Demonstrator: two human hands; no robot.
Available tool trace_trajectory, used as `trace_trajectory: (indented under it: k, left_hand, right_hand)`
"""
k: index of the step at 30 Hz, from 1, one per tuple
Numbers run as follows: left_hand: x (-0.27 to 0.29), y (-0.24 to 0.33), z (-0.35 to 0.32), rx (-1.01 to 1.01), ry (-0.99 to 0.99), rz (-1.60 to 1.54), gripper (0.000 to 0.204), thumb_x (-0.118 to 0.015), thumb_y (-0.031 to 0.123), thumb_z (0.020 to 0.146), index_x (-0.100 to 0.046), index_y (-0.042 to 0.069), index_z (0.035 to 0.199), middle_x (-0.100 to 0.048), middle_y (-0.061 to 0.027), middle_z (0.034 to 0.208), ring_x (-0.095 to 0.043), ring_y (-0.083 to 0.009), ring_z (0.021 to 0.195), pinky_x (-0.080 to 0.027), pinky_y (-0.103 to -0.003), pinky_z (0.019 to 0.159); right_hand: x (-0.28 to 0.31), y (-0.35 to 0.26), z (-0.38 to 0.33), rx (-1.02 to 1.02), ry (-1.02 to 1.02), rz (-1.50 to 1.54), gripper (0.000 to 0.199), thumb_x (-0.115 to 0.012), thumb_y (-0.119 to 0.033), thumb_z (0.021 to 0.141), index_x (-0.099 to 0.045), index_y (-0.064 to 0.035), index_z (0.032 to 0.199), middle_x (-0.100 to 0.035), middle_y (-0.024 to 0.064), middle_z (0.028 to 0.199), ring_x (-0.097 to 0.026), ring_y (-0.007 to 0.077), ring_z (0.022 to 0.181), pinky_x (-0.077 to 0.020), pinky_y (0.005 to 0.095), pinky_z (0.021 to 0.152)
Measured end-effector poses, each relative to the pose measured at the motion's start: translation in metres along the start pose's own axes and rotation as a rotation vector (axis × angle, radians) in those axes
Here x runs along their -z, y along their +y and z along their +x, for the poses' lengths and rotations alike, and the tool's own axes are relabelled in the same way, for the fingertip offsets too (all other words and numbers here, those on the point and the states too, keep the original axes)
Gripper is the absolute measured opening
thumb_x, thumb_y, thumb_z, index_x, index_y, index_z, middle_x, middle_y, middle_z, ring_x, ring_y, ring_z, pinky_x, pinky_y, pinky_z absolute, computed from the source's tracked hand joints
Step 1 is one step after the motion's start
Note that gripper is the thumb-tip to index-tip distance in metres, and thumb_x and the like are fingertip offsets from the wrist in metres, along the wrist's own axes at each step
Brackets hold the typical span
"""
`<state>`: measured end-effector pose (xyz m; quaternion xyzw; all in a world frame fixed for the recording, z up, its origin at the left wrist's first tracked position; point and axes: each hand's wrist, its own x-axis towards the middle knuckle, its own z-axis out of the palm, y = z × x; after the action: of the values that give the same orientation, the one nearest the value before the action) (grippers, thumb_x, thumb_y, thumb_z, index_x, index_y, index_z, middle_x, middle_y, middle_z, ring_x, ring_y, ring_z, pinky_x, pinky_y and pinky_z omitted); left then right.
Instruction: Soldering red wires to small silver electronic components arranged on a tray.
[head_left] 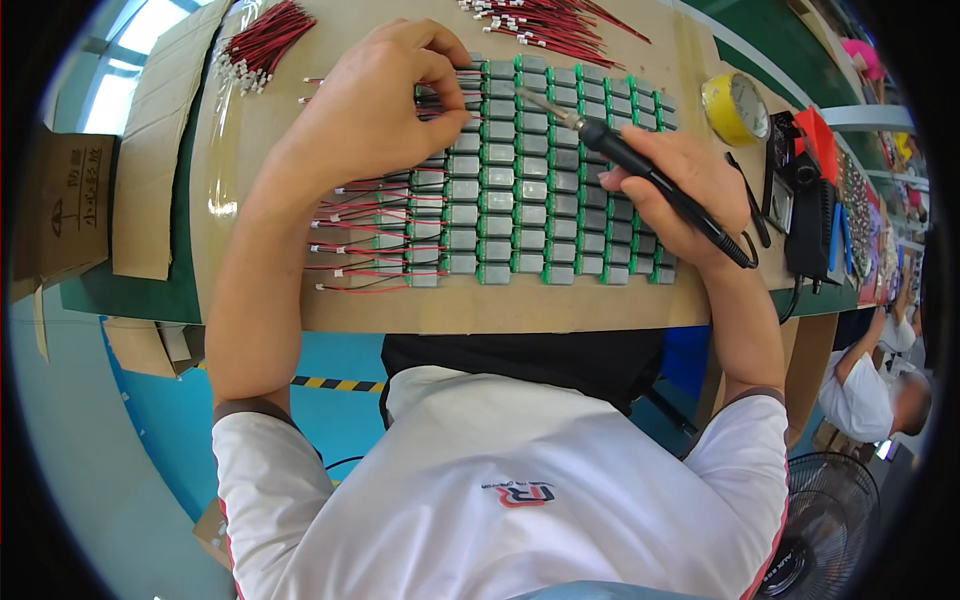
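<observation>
My right hand [690, 190] grips a black soldering iron [640, 160] like a pen, its metal tip pointing left over rows of small grey cells with green circuit boards [530, 190]. At the far left part of these rows, my left hand [400, 95] is bent over the cells, with thumb and forefinger drawn close together. What lies between those fingertips is too small to make out. Red and black wires with white plugs [345, 245] stick out from the cells in the left columns, below my left wrist. Some cells and wires are hidden under that hand.
Two bundles of red wires with white plugs, one at back left [268, 40] and one at back middle [550, 25], lie on the cardboard-covered table [480, 316]. Yellow tape [735, 108] and a black box-shaped device [812, 225] stand at right. Other people sit farther right.
</observation>
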<state>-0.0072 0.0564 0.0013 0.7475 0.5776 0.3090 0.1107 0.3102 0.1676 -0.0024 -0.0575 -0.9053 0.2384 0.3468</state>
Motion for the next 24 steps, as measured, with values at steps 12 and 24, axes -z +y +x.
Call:
trace_trajectory:
  k: [12, 24]
  left_hand:
    - [0.0028, 0.0047, 0.0033, 0.02, -0.032, -0.051, 0.012, -0.079, 0.001, 0.083, -0.068, -0.001, 0.085, -0.07, -0.0098, 0.123, -0.066, -0.0252, 0.108, -0.052, -0.034, 0.094]
    - [0.0041, 0.0078, 0.0036, 0.066, -0.068, -0.04, 0.011, -0.079, 0.003, 0.084, -0.069, -0.002, 0.085, -0.07, -0.0098, 0.123, -0.067, -0.022, 0.096, -0.053, -0.033, 0.083]
  right_hand:
    - [-0.0072, 0.0015, -0.0017, 0.018, -0.026, 0.049, 0.042, -0.087, -0.004, 0.085, -0.077, 0.0037, 0.125, -0.077, 0.0168, 0.094, -0.074, 0.0279, 0.079, -0.0591, 0.034, 0.067]
    - [-0.0098, 0.001, -0.0002, 0.026, -0.021, 0.044, 0.043, -0.088, -0.003, 0.084, -0.077, 0.0032, 0.125, -0.078, 0.0173, 0.095, -0.076, 0.0278, 0.079, -0.0606, 0.0335, 0.069]
